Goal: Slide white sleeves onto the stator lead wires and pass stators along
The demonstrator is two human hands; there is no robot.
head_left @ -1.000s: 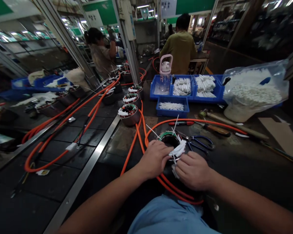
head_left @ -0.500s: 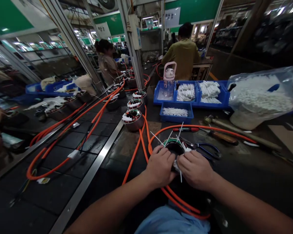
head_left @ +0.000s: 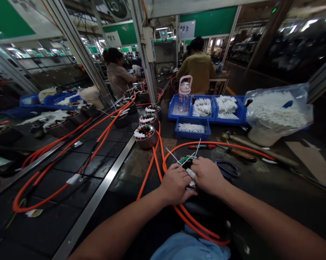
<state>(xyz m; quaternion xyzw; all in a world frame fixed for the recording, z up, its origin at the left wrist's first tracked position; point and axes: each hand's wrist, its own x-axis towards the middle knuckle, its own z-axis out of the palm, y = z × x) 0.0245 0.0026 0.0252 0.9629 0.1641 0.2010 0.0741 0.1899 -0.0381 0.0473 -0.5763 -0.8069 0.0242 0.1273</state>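
Observation:
A motor stator (head_left: 183, 159) stands on the dark bench in front of me, green and white on top, with several thin white cable ties (head_left: 198, 147) sticking up from its ring. My left hand (head_left: 175, 184) is wrapped round its near left side, fingers over the rim. From the right, my right hand (head_left: 208, 175) reaches over the ring, fingers curled and closed; what they pinch is hidden. Between both hands a white sleeve-like piece (head_left: 191, 174) shows on the near rim. Orange cable (head_left: 184, 221) runs below the stator and loops behind it.
Several finished-looking stators (head_left: 146, 136) line the bench at left. Behind are blue bins (head_left: 217, 118) of white pieces, a tray (head_left: 193, 135) of cable ties, and a bottle (head_left: 184, 97). Pliers (head_left: 229, 168), a hammer (head_left: 263, 150) and a bagged bucket (head_left: 265, 133) lie right. Co-workers sit beyond.
My right hand has moved up and left over the stator's ring, closer to my left hand. The cable tie end hanging between my hands is out of sight. The view has shifted slightly.

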